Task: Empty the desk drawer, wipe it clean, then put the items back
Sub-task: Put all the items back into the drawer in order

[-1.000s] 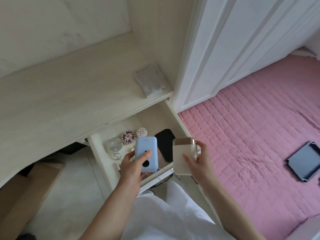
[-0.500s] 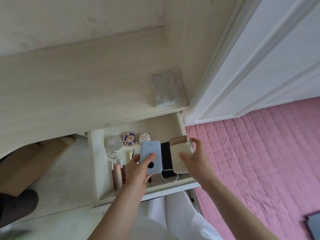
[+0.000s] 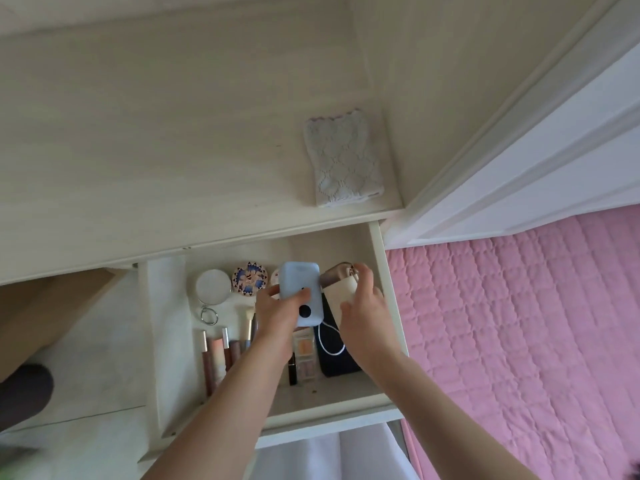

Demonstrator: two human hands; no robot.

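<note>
Drawer (image 3: 391, 306) stands pulled out under the table (image 3: 138, 150), with most of its things inside: a round mirror (image 3: 213, 285), a patterned compact (image 3: 250, 278), brushes and tubes (image 3: 221, 351) in a row, a palette (image 3: 304, 355) and a black pouch (image 3: 332, 355) with a white cable (image 3: 329, 337) on it. The left hand (image 3: 277, 317) holds a blue case (image 3: 300, 292) above the drawer, thumb curled over its face and fingers wrapped behind. The right hand (image 3: 363, 317) grips a cream case (image 3: 341, 284) with a bronze top, fingers curled round its upper end. A folded cloth (image 3: 341, 161) lies on the table by the right wall.

Both cases look smooth and are held one-handed — either could slip and drop onto the palette or mirror below. The cable seems to run toward the blue case; if it is attached, lifting could drag it across the pouch. The cloth sits where the cases may land, so they could pin it — awkward for wiping.
</note>
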